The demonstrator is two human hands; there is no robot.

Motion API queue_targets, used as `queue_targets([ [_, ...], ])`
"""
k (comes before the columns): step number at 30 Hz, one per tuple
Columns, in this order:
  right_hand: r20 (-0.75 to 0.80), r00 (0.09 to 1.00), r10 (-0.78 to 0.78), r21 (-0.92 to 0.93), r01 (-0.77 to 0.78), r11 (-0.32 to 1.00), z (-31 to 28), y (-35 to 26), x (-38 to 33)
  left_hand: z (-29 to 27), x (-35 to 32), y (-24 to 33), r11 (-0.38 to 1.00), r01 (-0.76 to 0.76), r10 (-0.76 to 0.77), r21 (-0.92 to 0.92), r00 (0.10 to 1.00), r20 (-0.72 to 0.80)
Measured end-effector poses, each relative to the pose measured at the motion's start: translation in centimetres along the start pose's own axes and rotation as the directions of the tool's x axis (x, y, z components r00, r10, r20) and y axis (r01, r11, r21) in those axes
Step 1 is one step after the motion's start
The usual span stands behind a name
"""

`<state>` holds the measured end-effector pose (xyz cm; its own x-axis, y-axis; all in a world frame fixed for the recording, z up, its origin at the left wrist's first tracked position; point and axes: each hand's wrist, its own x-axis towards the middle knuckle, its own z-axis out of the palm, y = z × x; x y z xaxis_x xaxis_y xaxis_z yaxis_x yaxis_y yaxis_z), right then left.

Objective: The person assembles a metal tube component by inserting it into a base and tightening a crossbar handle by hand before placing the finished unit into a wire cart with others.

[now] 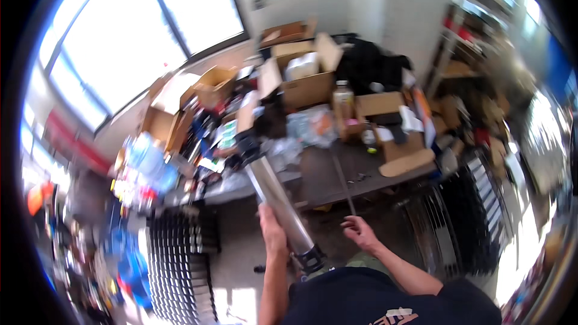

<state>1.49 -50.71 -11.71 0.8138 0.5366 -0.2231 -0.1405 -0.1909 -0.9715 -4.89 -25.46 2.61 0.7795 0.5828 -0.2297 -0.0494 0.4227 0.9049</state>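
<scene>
Nearest the wearer's dark shirt, the left hand is closed around a silver cylinder with black end caps. The cylinder tilts, its lower cap near the body and its upper end toward the bench. The right hand is part-curled beside a thin grey rod (blur prevents confirming whether the fingertips grip it).

Progress, as judged: the cylinder is in hand with both caps in place; it is not yet set down or released, and rod and cylinder stand apart.

Beyond, the dark workbench bears a clear plastic bag, a capped bottle and an open cardboard box holding something white. Black slatted panels stand at floor level, left. Farthest off: a bright window and, right, a cluttered shelving unit.
</scene>
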Motion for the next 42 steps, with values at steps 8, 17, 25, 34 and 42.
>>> queue_targets([
  [8,-0.1,0.994,-0.038,0.529,0.085,0.844,-5.0,-4.9,-7.4,12.1,-0.8,-8.1,0.728,-0.259,-0.278,0.635,0.735,0.618],
  [17,-0.681,0.505,0.53,0.678,0.163,0.717,-28.1,9.0,-25.4,22.2,-2.0,-18.8,0.434,-0.577,-0.584,0.692,0.404,0.704],
  [25,-0.768,-0.052,0.639,0.521,-0.63,0.576,-61.7,17.7,-34.0,24.1,-3.5,-26.0,0.258,-0.362,-0.858,0.896,0.341,0.384],
  [34,-0.963,-0.233,0.139,0.248,-0.963,0.104,-64.2,30.9,-27.5,-5.0,-1.0,-32.8,0.175,0.463,-0.867,0.869,0.491,-0.087],
  [42,-0.928,0.367,-0.061,-0.335,-0.754,0.566,-38.7,27.7,-15.7,-35.3,-7.5,-39.1,0.0,0.536,-0.715,0.844,0.591,-0.374],
])
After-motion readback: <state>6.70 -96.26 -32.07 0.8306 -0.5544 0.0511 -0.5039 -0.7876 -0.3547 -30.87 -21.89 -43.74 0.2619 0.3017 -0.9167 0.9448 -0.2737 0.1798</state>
